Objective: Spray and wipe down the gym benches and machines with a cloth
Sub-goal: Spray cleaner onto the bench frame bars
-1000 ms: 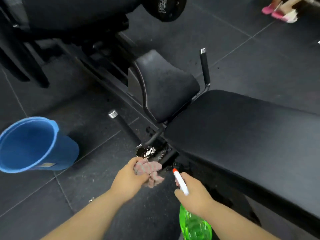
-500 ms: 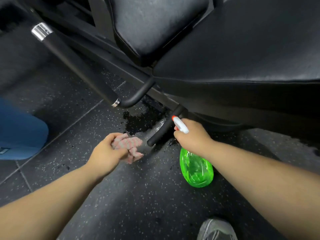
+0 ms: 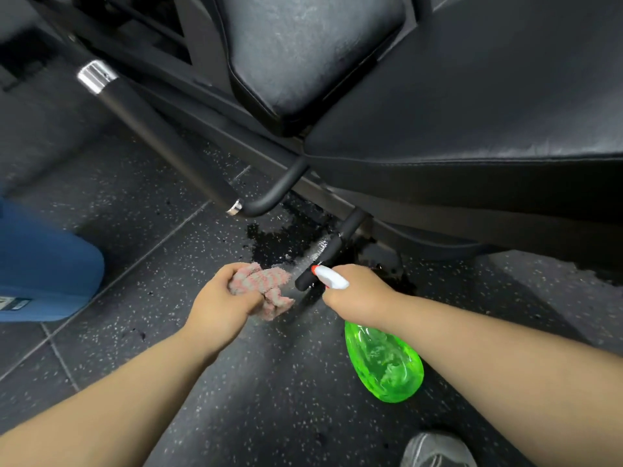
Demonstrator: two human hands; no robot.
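A black padded gym bench (image 3: 472,106) fills the upper right, its long pad meeting a smaller seat pad (image 3: 303,52) that glistens with moisture. Under them lies speckled dark rubber floor (image 3: 263,392), with a wet patch (image 3: 279,242) spread just below the frame. A blue bucket (image 3: 43,264) stands at the left edge, well apart from the bench. A black handle bar with chrome caps (image 3: 158,139) slants from upper left down to a curved bracket under the pad. A shorter black grip (image 3: 332,251) juts from the frame toward the hands, wet along its side. The right hand (image 3: 357,294) is clenched around a green spray bottle (image 3: 384,362), whose white nozzle with red tip points at that grip's end. The left hand (image 3: 222,301) is closed on a bunched pink-and-grey cloth (image 3: 266,288), just beside the grip. A grey shoe (image 3: 438,449) shows at the bottom edge.
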